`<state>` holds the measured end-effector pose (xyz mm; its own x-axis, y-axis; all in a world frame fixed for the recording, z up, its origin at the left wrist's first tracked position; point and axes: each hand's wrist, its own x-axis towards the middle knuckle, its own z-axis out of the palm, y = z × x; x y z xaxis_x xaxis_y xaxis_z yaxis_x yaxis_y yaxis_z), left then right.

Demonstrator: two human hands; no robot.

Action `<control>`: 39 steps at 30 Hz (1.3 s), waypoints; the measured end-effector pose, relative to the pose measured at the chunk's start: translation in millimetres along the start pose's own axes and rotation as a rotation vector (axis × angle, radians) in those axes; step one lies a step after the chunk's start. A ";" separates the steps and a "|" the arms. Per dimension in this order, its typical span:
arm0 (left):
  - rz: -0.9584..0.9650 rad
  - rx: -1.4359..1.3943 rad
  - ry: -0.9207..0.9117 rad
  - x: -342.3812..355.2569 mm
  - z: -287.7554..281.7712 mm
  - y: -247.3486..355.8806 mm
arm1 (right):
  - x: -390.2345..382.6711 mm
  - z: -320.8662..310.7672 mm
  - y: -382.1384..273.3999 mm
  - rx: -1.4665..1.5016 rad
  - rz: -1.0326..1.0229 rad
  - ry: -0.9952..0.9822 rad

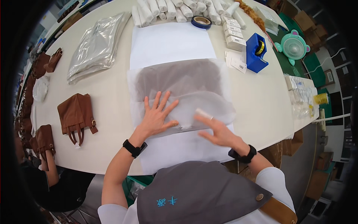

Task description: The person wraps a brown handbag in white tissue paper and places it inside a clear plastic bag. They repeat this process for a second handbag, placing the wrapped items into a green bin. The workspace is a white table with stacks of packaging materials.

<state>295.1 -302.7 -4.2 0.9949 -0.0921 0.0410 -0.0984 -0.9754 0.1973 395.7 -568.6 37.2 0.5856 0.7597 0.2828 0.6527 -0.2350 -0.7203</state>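
A flat dark grey-brown piece (179, 76) lies inside a translucent white wrapping (209, 100), whose near part is folded across it. Under both is a white sheet (171, 41) spread on the table. My left hand (156, 115) rests flat on the wrapping's near half, fingers spread, holding nothing. To its right, my right hand (216, 130) is over the near right part of the wrapping, thumb and fingers apart. Motion blurs its fingertips, and a small white patch shows by them that I cannot make out. Each wrist wears a black band.
White rolled bundles (179, 9), a tape roll (201, 22), stacked labels (234, 35) and a blue tape dispenser (257, 52) stand far off. At left are clear plastic bags (99, 44) and a brown bag (76, 115). Another person's arm (51, 168) is lower left.
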 end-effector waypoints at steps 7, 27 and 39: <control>-0.039 -0.017 -0.065 -1.4 -3.1 1.6 | 80.9 -119.8 173.8 -0.514 0.318 0.640; -0.042 -0.056 -0.063 5.9 -4.6 0.9 | 65.5 -145.3 262.1 0.193 0.638 0.615; -0.046 -0.058 -0.014 -2.2 3.4 -4.0 | 195.6 0.3 3.0 -0.236 -0.102 -0.899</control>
<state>293.4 -299.3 -8.4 0.9986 -0.0510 0.0168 -0.0535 -0.9654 0.2552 512.0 -420.5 90.2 -0.0073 0.9441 -0.3295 0.8190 -0.1834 -0.5436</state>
